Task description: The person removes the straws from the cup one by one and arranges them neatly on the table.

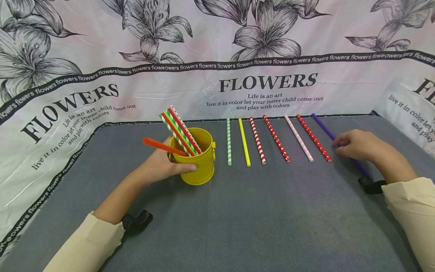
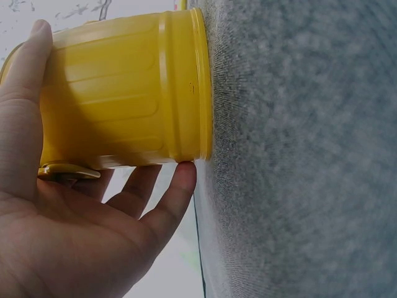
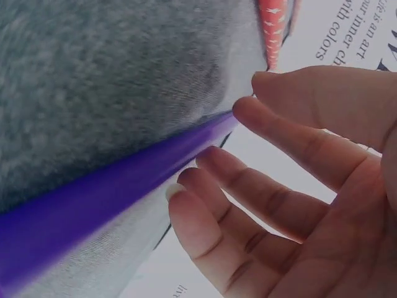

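Observation:
My left hand [image 1: 158, 166] grips a small yellow bucket [image 1: 201, 170], thumb on the near side and fingers around the far side. In the left wrist view the bucket [image 2: 118, 87] stands on the grey cloth. Striped and plain paper straws [image 1: 181, 130] lean inside it, and an orange straw [image 1: 159, 146] slants out to the left. At the right, a purple straw [image 1: 323, 125] lies on the cloth beneath my right hand [image 1: 360, 144]. The right wrist view shows relaxed fingers beside the purple straw [image 3: 111, 192], thumb and index fingertip slightly apart; contact is unclear.
Between the hands lies a row of straws: green-striped [image 1: 229, 143], yellow [image 1: 244, 143], red-striped [image 1: 257, 141], red-dotted [image 1: 276, 139], pale pink [image 1: 299, 139] and red patterned [image 1: 314, 139]. Behind them hangs a flower-printed sheet [image 1: 190, 94]. Grey cloth [image 1: 238, 219] covers the table.

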Demonstrator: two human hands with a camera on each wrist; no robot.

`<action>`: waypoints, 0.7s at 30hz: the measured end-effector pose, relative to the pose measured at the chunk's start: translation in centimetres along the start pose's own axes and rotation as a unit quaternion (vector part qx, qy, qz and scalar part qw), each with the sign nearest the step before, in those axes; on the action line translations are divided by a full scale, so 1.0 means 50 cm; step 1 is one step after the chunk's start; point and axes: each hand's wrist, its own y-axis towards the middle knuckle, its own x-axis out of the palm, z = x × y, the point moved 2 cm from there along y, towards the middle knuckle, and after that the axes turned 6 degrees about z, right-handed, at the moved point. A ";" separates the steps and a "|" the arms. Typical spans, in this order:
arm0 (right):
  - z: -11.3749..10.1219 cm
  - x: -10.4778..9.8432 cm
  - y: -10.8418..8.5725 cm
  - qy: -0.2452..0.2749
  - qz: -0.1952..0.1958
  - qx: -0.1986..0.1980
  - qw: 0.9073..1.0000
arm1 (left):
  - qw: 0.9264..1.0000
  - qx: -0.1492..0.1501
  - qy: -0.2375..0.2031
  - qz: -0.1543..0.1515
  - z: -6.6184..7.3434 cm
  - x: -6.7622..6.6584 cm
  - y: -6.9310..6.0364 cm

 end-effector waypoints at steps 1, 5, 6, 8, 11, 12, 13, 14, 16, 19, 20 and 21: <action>-0.002 -0.002 0.000 -0.001 0.002 0.001 1.000 | 1.000 -0.001 0.001 0.000 0.000 0.000 -0.001; -0.015 -0.009 -0.002 -0.011 0.013 0.003 1.000 | 1.000 -0.007 0.004 0.001 0.001 0.000 -0.002; -0.021 -0.010 -0.001 -0.014 0.016 0.003 1.000 | 1.000 -0.008 0.004 0.001 0.002 0.000 -0.003; -0.038 -0.012 -0.002 -0.016 0.027 -0.002 1.000 | 1.000 -0.006 0.002 -0.001 0.000 0.001 -0.002; -0.072 -0.013 -0.004 -0.007 0.040 -0.016 0.999 | 1.000 0.000 -0.003 -0.003 -0.002 0.004 0.000; -0.087 -0.013 -0.005 -0.002 0.042 -0.022 0.999 | 1.000 0.001 -0.005 -0.004 -0.003 0.004 0.000; -0.102 -0.013 -0.007 0.002 0.044 -0.031 0.999 | 1.000 0.003 -0.006 -0.004 -0.004 0.005 0.001; -0.118 -0.013 -0.008 0.005 0.045 -0.037 0.998 | 1.000 0.003 -0.006 -0.004 -0.004 0.005 0.001; -0.155 -0.011 -0.011 0.012 0.047 -0.051 0.997 | 1.000 0.002 -0.008 -0.003 -0.003 0.004 0.001; -0.214 -0.010 -0.019 0.026 0.062 -0.082 0.994 | 1.000 -0.005 -0.005 0.001 -0.004 0.001 -0.001; -0.235 -0.010 -0.022 0.031 0.072 -0.097 0.992 | 1.000 -0.009 -0.003 0.003 -0.005 0.001 -0.001; -0.257 -0.009 -0.025 0.036 0.084 -0.117 0.989 | 1.000 -0.012 -0.002 0.003 -0.005 0.000 -0.002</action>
